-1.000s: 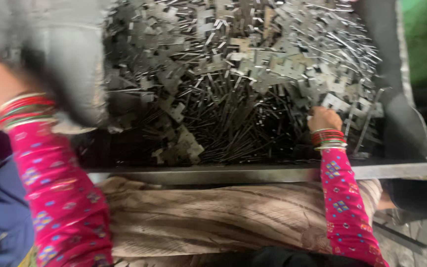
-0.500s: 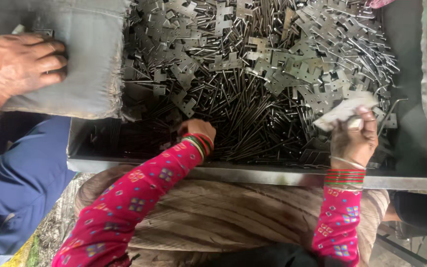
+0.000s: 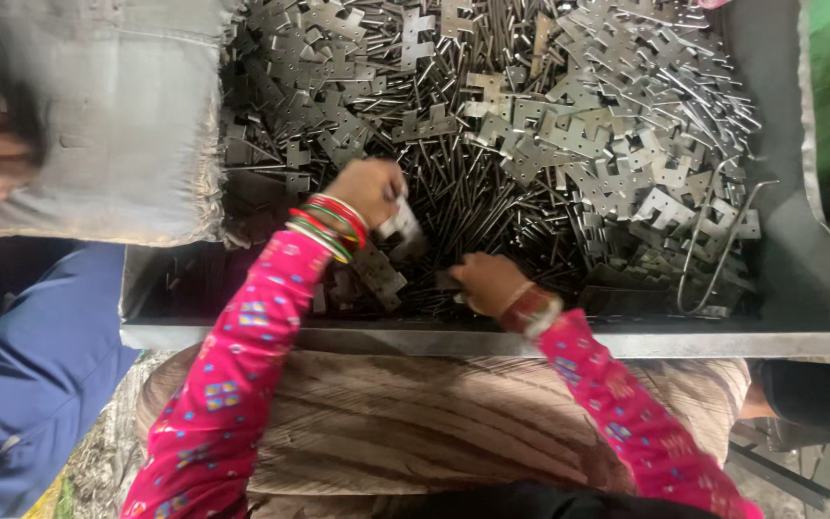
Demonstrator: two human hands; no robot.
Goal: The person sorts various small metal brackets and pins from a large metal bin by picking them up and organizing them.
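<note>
Your left hand (image 3: 369,187) is closing around a flat, grey, notched metal plate (image 3: 399,223) above the metal tray's (image 3: 492,338) front rim. Your right hand (image 3: 487,284) is curling over thin steel pins (image 3: 473,207) just inside that rim; I cannot tell whether it is gripping any.

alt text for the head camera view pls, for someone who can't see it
Seen from above, a person's left hand holds small flat metal plates while the right hand reaches into thin metal rods, both inside a metal tray heaped with them. A grey sack lies at upper left.
</note>
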